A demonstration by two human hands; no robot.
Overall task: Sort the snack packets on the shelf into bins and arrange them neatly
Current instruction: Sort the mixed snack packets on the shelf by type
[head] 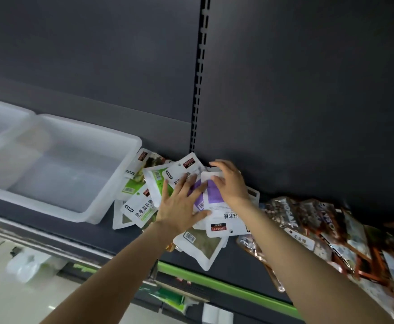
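Head view: the left hand (pixel 179 204) lies flat, fingers spread, pressing a heap of white snack packets (pixel 144 195) mid-shelf (pixel 238 258). The right hand (pixel 228 181), fingers loosely spread, touches a purple-panelled packet (pixel 214 195). A translucent bin (pixel 93 174) sits just left; brown packets (pixel 320 230) crowd the right end.

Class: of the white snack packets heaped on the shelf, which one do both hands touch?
The white packet with the purple panel: left hand and right hand both rest on it; its neighbours carry green panels.

A dark grey back panel (pixel 98 54) rises behind the shelving, split by a slotted upright (pixel 199 73). Below, a green edge strip (pixel 226 287) runs along, above a pale glossy floor (pixel 16 300).
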